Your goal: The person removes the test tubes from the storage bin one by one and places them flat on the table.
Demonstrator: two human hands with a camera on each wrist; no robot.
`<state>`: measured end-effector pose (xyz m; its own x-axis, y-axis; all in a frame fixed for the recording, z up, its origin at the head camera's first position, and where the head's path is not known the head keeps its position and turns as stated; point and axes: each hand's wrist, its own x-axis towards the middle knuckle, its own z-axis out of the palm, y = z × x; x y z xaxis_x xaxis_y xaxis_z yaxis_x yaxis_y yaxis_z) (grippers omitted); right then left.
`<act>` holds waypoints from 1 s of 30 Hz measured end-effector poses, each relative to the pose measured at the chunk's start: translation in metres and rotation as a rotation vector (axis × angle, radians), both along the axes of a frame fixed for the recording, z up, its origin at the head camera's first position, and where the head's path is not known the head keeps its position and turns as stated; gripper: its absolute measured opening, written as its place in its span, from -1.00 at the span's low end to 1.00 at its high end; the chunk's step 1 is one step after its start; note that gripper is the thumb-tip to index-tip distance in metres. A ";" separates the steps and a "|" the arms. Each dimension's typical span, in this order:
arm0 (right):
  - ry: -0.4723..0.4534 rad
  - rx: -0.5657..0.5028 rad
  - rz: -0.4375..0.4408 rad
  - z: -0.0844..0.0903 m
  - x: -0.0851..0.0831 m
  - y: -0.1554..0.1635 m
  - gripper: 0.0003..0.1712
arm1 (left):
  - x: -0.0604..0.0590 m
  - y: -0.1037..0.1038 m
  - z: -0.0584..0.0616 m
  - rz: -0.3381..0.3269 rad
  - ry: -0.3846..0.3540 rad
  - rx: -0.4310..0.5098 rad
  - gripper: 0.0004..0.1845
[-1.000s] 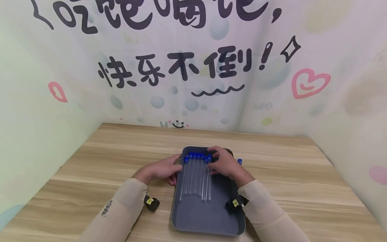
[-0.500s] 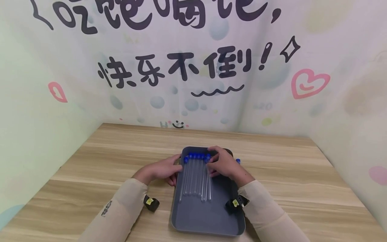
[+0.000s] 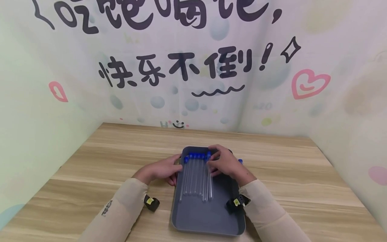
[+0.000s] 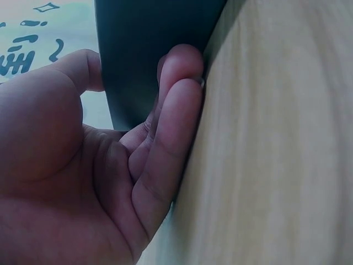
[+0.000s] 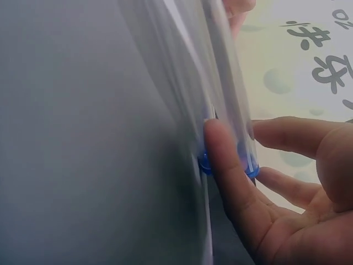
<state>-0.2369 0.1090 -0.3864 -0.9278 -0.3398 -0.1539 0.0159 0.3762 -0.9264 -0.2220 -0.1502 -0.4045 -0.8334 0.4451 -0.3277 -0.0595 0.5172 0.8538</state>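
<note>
From where I stand, a pale cloth backdrop with black lettering (image 3: 136, 95) hangs behind a smooth, streaky wood-grain tabletop (image 3: 302, 188). A dark grey, round-cornered rectangular tray (image 3: 208, 216) lies there lengthwise to the person, likely so both hands reach it easily. The left hand (image 3: 161, 169) grasps its left wall, thumb at the rim, fingers against the outside, presumably steadying it. The right hand (image 3: 225, 164) pinches one slim, clear capped tube (image 3: 210, 185) near its cap, at the right end of a row inside the tray; that end probably gives the surest hold. The other clear, round-bottomed tubes (image 3: 193, 178) lie side by side, glossy enough to show grey through. Smallest are their bright blue caps (image 3: 198, 156), all towards the far end, seemingly for neatness. Another blue cap (image 3: 240, 161) shows beyond the right wrist; what it tops is hidden.
</note>
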 end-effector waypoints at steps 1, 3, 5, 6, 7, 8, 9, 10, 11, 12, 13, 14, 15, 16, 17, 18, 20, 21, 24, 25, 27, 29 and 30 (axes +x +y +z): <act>0.001 -0.002 0.001 0.001 0.000 0.000 -0.25 | 0.000 0.000 0.000 -0.002 -0.001 0.000 -0.23; -0.001 -0.008 0.005 0.003 0.000 0.002 -0.25 | 0.000 0.000 0.000 -0.004 -0.002 0.000 -0.23; 0.003 -0.019 0.004 0.007 -0.001 0.004 -0.24 | 0.000 0.000 0.000 -0.005 -0.003 0.003 -0.22; 0.007 -0.024 0.002 0.010 -0.001 0.005 -0.24 | 0.000 0.000 0.000 -0.006 -0.004 0.005 -0.22; 0.014 -0.029 0.000 0.013 0.000 0.007 -0.24 | 0.000 -0.001 0.001 -0.003 -0.006 0.008 -0.22; 0.023 -0.035 -0.005 0.017 0.000 0.009 -0.24 | 0.000 -0.001 0.001 -0.003 -0.006 0.010 -0.22; 0.033 -0.043 -0.008 0.021 0.000 0.010 -0.23 | 0.000 -0.001 0.001 -0.007 -0.002 0.012 -0.21; 0.044 -0.051 -0.010 0.026 0.001 0.012 -0.23 | 0.000 -0.001 0.001 -0.008 -0.002 0.012 -0.21; 0.051 -0.054 -0.011 0.030 0.002 0.015 -0.23 | 0.000 -0.001 0.001 -0.009 -0.002 0.012 -0.21; 0.059 -0.061 -0.011 0.034 0.002 0.017 -0.22 | 0.000 -0.001 0.001 -0.011 -0.001 0.012 -0.21; 0.065 -0.067 -0.011 0.038 0.003 0.019 -0.21 | 0.000 -0.001 0.001 -0.012 0.000 0.012 -0.22; 0.070 -0.071 -0.013 0.041 0.004 0.022 -0.20 | 0.000 -0.001 0.001 -0.014 0.000 0.011 -0.22; 0.074 -0.076 -0.017 0.044 0.004 0.024 -0.20 | 0.000 -0.001 0.001 -0.018 0.002 0.010 -0.22; 0.078 -0.072 -0.024 0.046 0.004 0.027 -0.20 | 0.000 0.000 0.001 -0.018 0.000 0.009 -0.22; 0.084 -0.066 -0.033 0.048 0.004 0.030 -0.20 | 0.000 0.000 0.001 -0.019 0.002 0.011 -0.22; 0.089 -0.062 -0.039 0.050 0.004 0.033 -0.20 | 0.000 0.000 0.001 -0.020 0.003 0.011 -0.21; 0.099 -0.047 -0.053 0.052 0.004 0.038 -0.22 | 0.000 0.000 0.001 -0.022 0.006 0.012 -0.21; 0.101 -0.042 -0.058 0.053 0.004 0.041 -0.23 | 0.000 0.000 0.001 -0.023 0.006 0.011 -0.21; 0.113 -0.032 -0.060 0.056 0.005 0.048 -0.24 | 0.001 0.000 0.001 -0.021 0.007 0.008 -0.21; 0.117 -0.031 -0.063 0.057 0.006 0.050 -0.24 | 0.001 0.000 0.001 -0.022 0.009 0.008 -0.21; 0.122 -0.034 -0.068 0.058 0.008 0.054 -0.24 | 0.001 0.000 0.002 -0.022 0.011 0.008 -0.21; 0.128 -0.036 -0.070 0.060 0.009 0.058 -0.23 | 0.002 -0.001 0.002 -0.022 0.014 0.010 -0.21; 0.129 -0.032 -0.076 0.061 0.010 0.059 -0.23 | 0.002 -0.001 0.002 -0.021 0.015 0.011 -0.21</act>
